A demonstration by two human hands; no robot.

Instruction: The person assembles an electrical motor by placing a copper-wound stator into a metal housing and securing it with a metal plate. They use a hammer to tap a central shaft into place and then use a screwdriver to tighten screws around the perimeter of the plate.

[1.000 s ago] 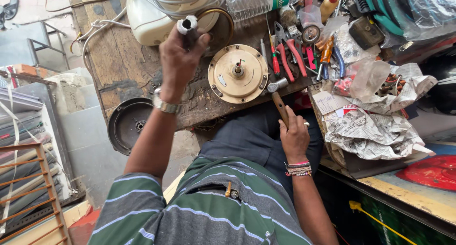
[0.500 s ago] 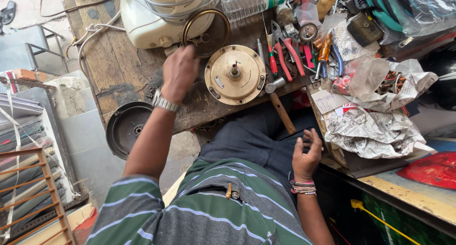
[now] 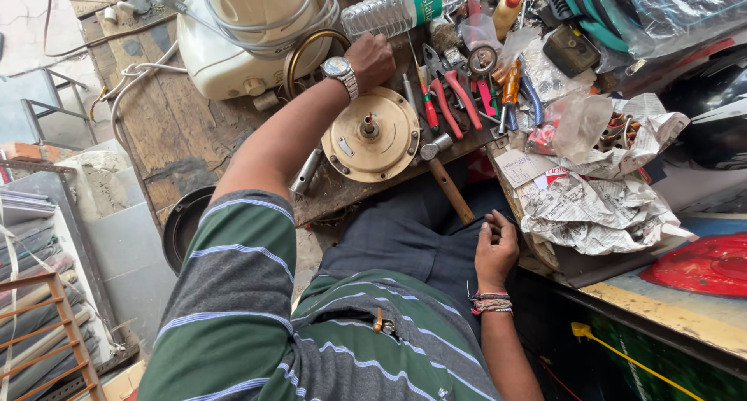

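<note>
My left hand [image 3: 373, 59], with a wristwatch, reaches across the wooden bench [image 3: 171, 136]. Its fingers are curled down just behind a round brass motor cover [image 3: 372, 140], beside a clear plastic bottle [image 3: 393, 10]. What lies under the fingers is hidden. A short grey metal tube [image 3: 307, 171] lies on the bench under my forearm. My right hand [image 3: 496, 249] rests on my thigh with fingers loosely curled and nothing in it. It sits just past the end of a hammer's wooden handle [image 3: 451, 191], which sticks out over the bench edge.
Red-handled pliers [image 3: 455, 101] and screwdrivers lie right of the cover. A cream appliance wrapped in cable [image 3: 249, 28] stands at the back. Crumpled newspaper [image 3: 599, 206] and a plastic bag lie to the right. A red lid [image 3: 700, 265] and a black round pan [image 3: 183, 226] are lower down.
My left hand lowered from holding up a grey tube and moved back behind the brass cover. My right hand let go of the hammer handle and dropped to my thigh.
</note>
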